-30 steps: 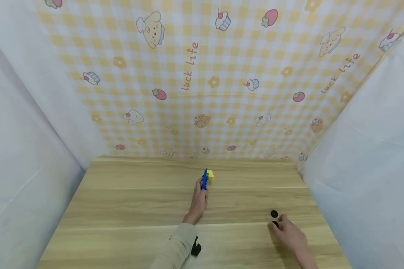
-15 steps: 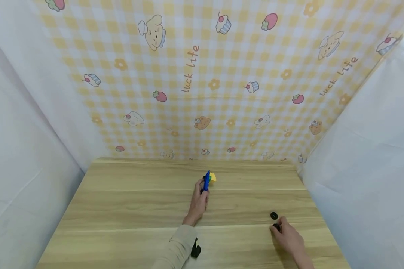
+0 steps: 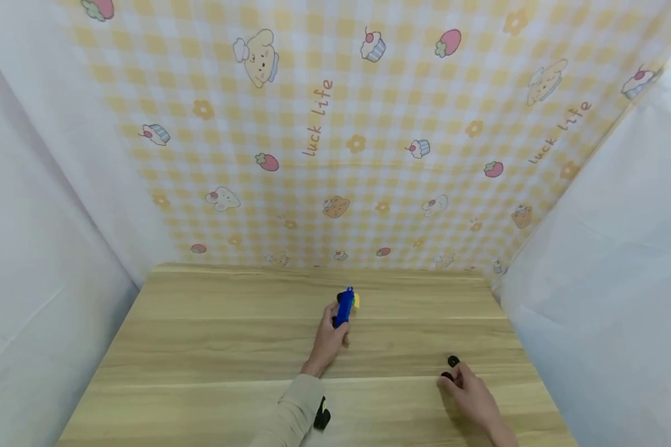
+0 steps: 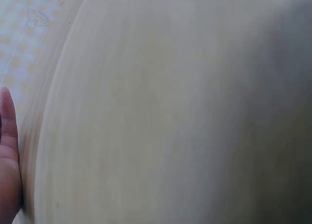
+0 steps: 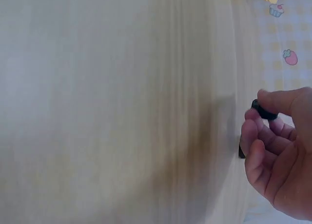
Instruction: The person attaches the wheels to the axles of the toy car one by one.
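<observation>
In the head view my left hand (image 3: 325, 346) grips a blue toy car (image 3: 344, 308) above the far middle of the table. Black wheels show on the car's left side, and a yellow part (image 3: 357, 300) sticks out on its right. Between thumb and fingers my right hand (image 3: 474, 397) pinches a small black toy wheel (image 3: 447, 376), seen also in the right wrist view as a dark wheel (image 5: 265, 112). A second black wheel (image 3: 453, 361) lies just beyond those fingertips. Only an edge of the left hand (image 4: 7, 170) enters the left wrist view; the car is out of it.
A small black piece with a yellow-green part (image 3: 322, 416) lies beside the left sleeve (image 3: 291, 410). The wooden table (image 3: 212, 347) ends at a checked cloth (image 3: 335, 155) behind, with white sheets (image 3: 604, 279) at both sides.
The left hand has turned the car, so its blue face shows more broadly. The right hand has taken hold of the near wheel and lifted it slightly left, away from where it lay.
</observation>
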A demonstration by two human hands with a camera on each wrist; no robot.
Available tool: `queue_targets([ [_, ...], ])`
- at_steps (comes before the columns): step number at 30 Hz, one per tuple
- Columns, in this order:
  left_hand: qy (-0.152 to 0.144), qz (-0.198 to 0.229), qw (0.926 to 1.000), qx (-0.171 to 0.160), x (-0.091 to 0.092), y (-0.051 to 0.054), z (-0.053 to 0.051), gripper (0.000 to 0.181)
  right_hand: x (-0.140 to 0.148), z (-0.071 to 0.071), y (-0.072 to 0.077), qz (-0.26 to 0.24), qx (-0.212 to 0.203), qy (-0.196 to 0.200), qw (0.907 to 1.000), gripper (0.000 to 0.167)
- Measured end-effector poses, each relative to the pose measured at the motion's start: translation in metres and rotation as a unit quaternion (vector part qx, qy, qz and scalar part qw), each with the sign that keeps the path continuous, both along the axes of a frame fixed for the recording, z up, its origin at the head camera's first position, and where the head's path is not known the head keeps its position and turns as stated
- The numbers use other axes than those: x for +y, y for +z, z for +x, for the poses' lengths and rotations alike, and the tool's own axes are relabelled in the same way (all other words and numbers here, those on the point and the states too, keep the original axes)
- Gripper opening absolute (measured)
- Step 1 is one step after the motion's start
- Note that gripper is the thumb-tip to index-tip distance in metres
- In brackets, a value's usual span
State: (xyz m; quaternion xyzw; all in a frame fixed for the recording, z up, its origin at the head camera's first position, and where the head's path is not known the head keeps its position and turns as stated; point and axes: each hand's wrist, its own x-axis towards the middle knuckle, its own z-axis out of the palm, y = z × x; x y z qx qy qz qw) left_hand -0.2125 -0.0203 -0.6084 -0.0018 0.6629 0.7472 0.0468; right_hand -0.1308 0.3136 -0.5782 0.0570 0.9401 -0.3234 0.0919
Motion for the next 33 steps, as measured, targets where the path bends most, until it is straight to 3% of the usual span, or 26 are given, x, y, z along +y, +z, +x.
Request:
queue_targets([
  [4, -0.007, -0.018, 0.9997, -0.014, 0.000, -0.018, -0.005, 0.058, -0.013, -0.005, -0.001, -0.061, -0.007, 0.008, 0.9981, 0.028],
  [12, -0.023, -0.030, 0.9993, -0.004, 0.002, -0.021, -0.004, 0.048, -0.036, -0.015, -0.003, -0.150, -0.017, 0.044, 0.9876, 0.031],
  [15, -0.027, -0.040, 0.9988, -0.001, 0.001, -0.018, -0.004, 0.050, -0.055, -0.023, -0.007, -0.215, -0.028, 0.068, 0.9738, 0.035],
  [17, -0.029, -0.034, 0.9990, -0.001, 0.000, -0.017, -0.005, 0.049, -0.072, -0.028, -0.013, -0.280, -0.048, 0.074, 0.9558, 0.037],
  [18, -0.027, -0.023, 0.9994, -0.001, 0.000, -0.017, -0.006, 0.047, -0.081, -0.032, -0.016, -0.320, -0.061, 0.075, 0.9423, 0.036],
  [19, -0.024, -0.012, 0.9996, -0.001, 0.000, -0.016, -0.007, 0.045, -0.090, -0.035, -0.020, -0.370, -0.079, 0.074, 0.9225, 0.035],
  [23, 0.003, 0.033, 0.9994, -0.004, 0.003, -0.017, -0.010, 0.040, -0.131, -0.048, -0.032, -0.545, -0.146, 0.074, 0.8224, 0.027],
  [25, 0.015, 0.043, 0.9989, -0.009, 0.004, -0.016, -0.010, 0.040, -0.151, -0.055, -0.037, -0.609, -0.162, 0.080, 0.7723, 0.026],
  [30, 0.036, 0.042, 0.9984, -0.013, 0.005, -0.015, -0.012, 0.043, -0.184, -0.071, -0.049, -0.718, -0.166, 0.100, 0.6685, 0.031],
  [32, 0.039, 0.039, 0.9984, -0.010, 0.004, -0.014, -0.013, 0.045, -0.190, -0.075, -0.053, -0.746, -0.172, 0.106, 0.6344, 0.032],
  [33, 0.040, 0.033, 0.9986, -0.009, 0.002, -0.013, -0.014, 0.046, -0.193, -0.076, -0.054, -0.753, -0.171, 0.111, 0.6258, 0.032],
])
